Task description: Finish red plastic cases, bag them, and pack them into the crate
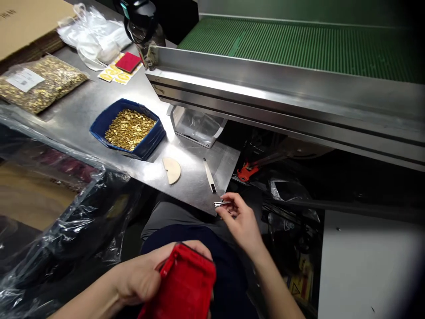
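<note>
At the bottom of the head view, my left hand (pixel 142 281) grips a red plastic shell (pixel 187 283) with raised edges. My thumb lies along its left side, and the other fingers are partly hidden behind it. My right hand (pixel 241 221) pinches a small silver metal tool (pixel 221 204), shaped like a nail clipper, at the table's front corner. A slim white pen-like tool (pixel 209 175) with a dark end lies just beyond that hand. To its left rests a pale, flat half-disc (pixel 172 170) with a notch in its straight edge.
A blue bin (pixel 149 148) of small gold-coloured metal pieces sits on the steel table (pixel 133 95). Behind it are a bag of similar pieces (pixel 46 84) and a red pad (pixel 128 62). A clear-lined tray (pixel 199 128) stands below the green conveyor's metal rail (pixel 265 95). Plastic-covered boxes (pixel 40 190) flank the left.
</note>
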Action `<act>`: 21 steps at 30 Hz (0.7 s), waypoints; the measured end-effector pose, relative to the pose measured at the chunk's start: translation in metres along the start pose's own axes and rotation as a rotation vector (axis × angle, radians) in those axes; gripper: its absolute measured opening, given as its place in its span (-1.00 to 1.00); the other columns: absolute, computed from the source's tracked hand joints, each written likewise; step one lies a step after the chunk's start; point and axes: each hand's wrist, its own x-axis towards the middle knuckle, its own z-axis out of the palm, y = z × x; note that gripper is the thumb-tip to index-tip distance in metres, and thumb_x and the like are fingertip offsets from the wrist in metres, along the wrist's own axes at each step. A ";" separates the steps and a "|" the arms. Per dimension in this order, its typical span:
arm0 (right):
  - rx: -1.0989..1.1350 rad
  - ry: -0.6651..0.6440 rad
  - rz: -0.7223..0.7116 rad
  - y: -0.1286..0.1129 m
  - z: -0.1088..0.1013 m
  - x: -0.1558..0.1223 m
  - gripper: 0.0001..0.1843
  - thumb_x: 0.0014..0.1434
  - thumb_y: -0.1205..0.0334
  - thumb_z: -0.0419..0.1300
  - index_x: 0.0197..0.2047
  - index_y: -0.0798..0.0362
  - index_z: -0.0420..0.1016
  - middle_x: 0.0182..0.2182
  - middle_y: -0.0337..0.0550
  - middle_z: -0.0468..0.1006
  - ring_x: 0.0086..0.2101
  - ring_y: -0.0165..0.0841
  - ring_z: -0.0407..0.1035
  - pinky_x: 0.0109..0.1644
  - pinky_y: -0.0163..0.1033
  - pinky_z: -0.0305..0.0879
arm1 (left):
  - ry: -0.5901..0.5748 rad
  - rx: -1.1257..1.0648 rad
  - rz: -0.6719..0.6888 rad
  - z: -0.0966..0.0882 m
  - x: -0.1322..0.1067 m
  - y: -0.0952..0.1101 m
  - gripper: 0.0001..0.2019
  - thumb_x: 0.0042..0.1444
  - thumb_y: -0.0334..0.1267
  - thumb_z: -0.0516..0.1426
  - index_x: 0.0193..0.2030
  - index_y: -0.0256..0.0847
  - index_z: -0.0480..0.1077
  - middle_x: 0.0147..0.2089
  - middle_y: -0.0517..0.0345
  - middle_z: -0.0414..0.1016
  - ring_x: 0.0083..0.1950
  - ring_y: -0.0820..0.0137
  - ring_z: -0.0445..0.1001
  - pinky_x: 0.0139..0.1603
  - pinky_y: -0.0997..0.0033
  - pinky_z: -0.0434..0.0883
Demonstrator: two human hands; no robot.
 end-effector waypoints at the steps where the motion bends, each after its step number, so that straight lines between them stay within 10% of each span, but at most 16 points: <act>1: -0.067 0.019 -0.012 0.004 0.014 0.007 -0.77 0.33 0.07 0.22 0.00 -0.05 0.42 -0.28 -0.23 0.58 -0.31 -0.37 0.48 -0.21 -0.32 0.36 | 0.034 -0.047 0.083 -0.006 -0.004 -0.006 -0.10 -0.22 0.16 0.48 0.25 -0.18 0.40 0.11 -0.16 0.58 0.10 -0.01 0.59 0.12 0.11 0.49; 5: -0.225 0.019 -0.010 0.015 0.048 0.020 -0.88 0.29 0.12 0.25 -0.15 -0.05 0.46 -0.39 -0.24 0.53 -0.35 -0.28 0.44 -0.31 -0.26 0.15 | 0.145 -0.140 0.271 -0.019 -0.012 -0.018 -0.32 0.16 0.13 0.28 0.25 -0.36 0.44 0.18 -0.31 0.55 0.19 0.03 0.55 0.23 0.11 0.44; 11: -0.200 -0.002 0.026 0.016 0.034 0.018 -0.85 0.25 0.09 0.29 -0.19 -0.06 0.45 -0.47 -0.32 0.46 -0.47 -0.34 0.36 -0.36 -0.28 0.15 | 0.148 -0.142 0.260 -0.017 -0.010 -0.019 -0.05 0.00 0.29 0.33 0.31 -0.49 0.35 0.15 -0.39 0.55 0.09 0.14 0.61 0.16 0.27 0.47; 16: 0.094 -0.002 0.074 -0.030 -0.003 -0.014 -0.68 0.35 -0.08 0.17 -0.03 -0.01 0.40 -0.33 -0.21 0.55 -0.39 -0.38 0.48 -0.33 -0.36 0.42 | 0.235 0.091 0.354 -0.012 -0.008 -0.020 -0.14 -0.01 0.23 0.37 0.30 -0.24 0.29 0.24 -0.39 0.47 0.15 -0.06 0.56 0.14 0.01 0.45; 21: 0.114 -0.104 -0.034 -0.077 -0.017 -0.062 -0.77 0.36 0.15 0.18 0.08 -0.12 0.38 -0.30 -0.28 0.63 -0.39 -0.47 0.56 -0.30 -0.50 0.50 | 0.288 0.200 0.295 -0.003 -0.004 -0.018 -0.02 -0.30 0.15 0.52 0.23 -0.14 0.27 0.16 -0.16 0.49 0.15 0.05 0.50 0.17 0.09 0.36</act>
